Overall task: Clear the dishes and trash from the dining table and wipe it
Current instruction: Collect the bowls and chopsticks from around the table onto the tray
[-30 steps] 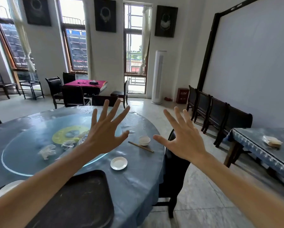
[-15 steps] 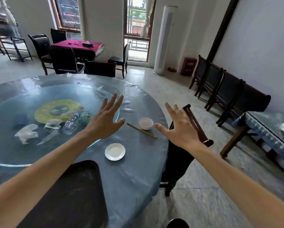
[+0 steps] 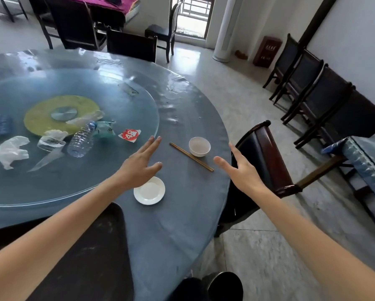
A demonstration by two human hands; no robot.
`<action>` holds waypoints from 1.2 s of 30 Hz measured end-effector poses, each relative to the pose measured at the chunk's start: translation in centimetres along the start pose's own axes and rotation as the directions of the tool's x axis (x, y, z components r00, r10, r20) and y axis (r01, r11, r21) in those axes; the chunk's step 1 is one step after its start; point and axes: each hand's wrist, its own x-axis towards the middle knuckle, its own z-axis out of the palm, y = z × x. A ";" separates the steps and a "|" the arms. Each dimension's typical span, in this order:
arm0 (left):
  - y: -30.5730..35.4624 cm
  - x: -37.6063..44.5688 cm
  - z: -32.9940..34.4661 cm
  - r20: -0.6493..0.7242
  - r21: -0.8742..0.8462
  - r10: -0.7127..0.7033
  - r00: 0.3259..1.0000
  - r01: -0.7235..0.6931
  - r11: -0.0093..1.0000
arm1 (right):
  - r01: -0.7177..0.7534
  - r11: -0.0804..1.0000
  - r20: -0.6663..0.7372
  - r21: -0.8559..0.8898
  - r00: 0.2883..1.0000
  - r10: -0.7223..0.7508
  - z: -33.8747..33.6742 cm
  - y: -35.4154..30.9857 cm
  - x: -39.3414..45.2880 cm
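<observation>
Round table, blue cover: saucer, chopsticks, bowl near right edge. Left hand, right hand spread wide, holding nothing.

- The round table runs off the left edge, its far side unseen
- The dark tray is cut by the bottom edge and partly covered by the left forearm
- The left hand hides part of the saucer
- Print on the crumpled wrappers is too blurred to read
</observation>
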 end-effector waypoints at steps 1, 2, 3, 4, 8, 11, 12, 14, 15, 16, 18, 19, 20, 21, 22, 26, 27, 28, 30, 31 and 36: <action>-0.3 0.6 0.5 0.010 -0.021 -0.010 1.000 0.010 1.000 | -0.020 0.999 0.023 0.032 1.000 0.020 0.3 0.2 1.0; -0.4 1.3 0.9 0.019 -0.036 -0.017 1.000 0.018 0.999 | -0.048 0.997 0.045 0.061 0.998 0.045 0.5 0.4 2.0; -0.5 2.1 1.3 0.024 -0.052 -0.023 0.999 0.025 0.998 | -0.080 0.993 0.069 0.090 0.995 0.074 0.8 0.7 3.2; -0.5 3.0 1.6 0.027 -0.070 -0.032 0.999 0.034 0.997 | -0.117 0.986 0.091 0.121 0.990 0.106 1.0 1.0 4.5; -1.0 8.1 3.4 0.081 -0.228 -0.188 0.979 0.202 0.952 | -0.247 0.934 0.156 0.259 0.965 0.212 1.6 2.5 11.1; -1.5 12.4 5.5 0.214 -0.410 -0.306 0.928 0.370 0.833 | -0.365 0.845 0.194 0.391 0.930 0.312 1.8 4.2 16.6; -1.6 13.9 6.5 0.269 -0.487 -0.352 0.896 0.442 0.754 | -0.397 0.811 0.216 0.429 0.917 0.334 1.8 4.8 18.2; -1.8 16.8 8.5 0.358 -0.601 -0.458 0.813 0.577 0.554 | -0.448 0.767 0.262 0.459 0.893 0.365 2.0 6.1 21.2; -1.9 18.2 9.5 0.382 -0.632 -0.511 0.770 0.621 0.464 | -0.471 0.750 0.288 0.464 0.881 0.375 2.2 6.9 22.7; -2.1 19.6 10.4 0.398 -0.651 -0.559 0.728 0.653 0.387 | -0.493 0.733 0.313 0.468 0.868 0.384 2.4 7.6 24.1; -2.5 22.0 12.3 0.412 -0.674 -0.638 0.651 0.689 0.268 | -0.543 0.697 0.358 0.468 0.838 0.412 2.8 9.1 26.6; -2.8 23.1 13.1 0.416 -0.682 -0.670 0.615 0.698 0.217 | -0.568 0.674 0.380 0.472 0.821 0.426 3.1 9.7 27.7; -3.0 24.2 13.9 0.417 -0.687 -0.697 0.583 0.705 0.179 | -0.592 0.648 0.401 0.479 0.804 0.438 3.5 10.2 28.7; -3.1 25.3 14.6 0.414 -0.685 -0.719 0.558 0.712 0.158 | -0.611 0.625 0.421 0.486 0.790 0.445 3.8 10.6 29.6; -3.2 26.3 15.2 0.404 -0.677 -0.738 0.540 0.719 0.155 | -0.624 0.611 0.438 0.488 0.780 0.447 4.2 10.9 30.4; -3.5 30.0 16.9 0.305 -0.609 -0.827 0.472 0.764 0.212 | -0.638 0.621 0.468 0.456 0.765 0.442 5.9 11.7 32.6; -3.4 30.7 17.2 0.273 -0.589 -0.852 0.446 0.778 0.218 | -0.641 0.617 0.473 0.456 0.762 0.442 6.2 11.9 32.8; -3.4 31.4 17.4 0.244 -0.572 -0.875 0.418 0.791 0.218 | -0.644 0.614 0.479 0.457 0.759 0.440 6.5 12.1 33.1; -3.4 32.5 17.8 0.197 -0.537 -0.908 0.369 0.816 0.214 | -0.647 0.615 0.502 0.450 0.753 0.425 6.8 12.3 33.4; -3.3 33.0 18.0 0.176 -0.519 -0.919 0.352 0.826 0.217 | -0.646 0.623 0.516 0.440 0.750 0.414 6.8 12.3 33.6; -3.0 34.8 18.7 0.091 -0.353 -0.951 0.296 0.902 0.247 | -0.656 0.636 0.598 0.408 0.718 0.356 7.0 12.4 34.3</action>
